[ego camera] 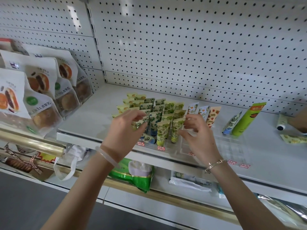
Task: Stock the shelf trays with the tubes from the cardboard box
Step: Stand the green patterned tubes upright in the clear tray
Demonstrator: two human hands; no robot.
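Left hand (126,128) pinches a leafy tube (141,123) upright in the tray (176,146), front row, likely seating it cap-down. Right hand (196,131) curls against the end tube (177,128), probably steadying the row; grip unclear.

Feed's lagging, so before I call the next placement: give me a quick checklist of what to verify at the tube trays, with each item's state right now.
1. Left hand holding the leaf-print tube: ok, fingers pinch its top.
2. Right hand free: cannot tell; its fingers are at the front green tube, grip unclear.
3. Tubes upright: not ok; a blue-capped tube lies tilted at the tray front.
4. Room to stock: ok; the clear tray on the right shows empty compartments.
5. Stock in the cardboard box: cannot tell; only a corner shows at the right edge.
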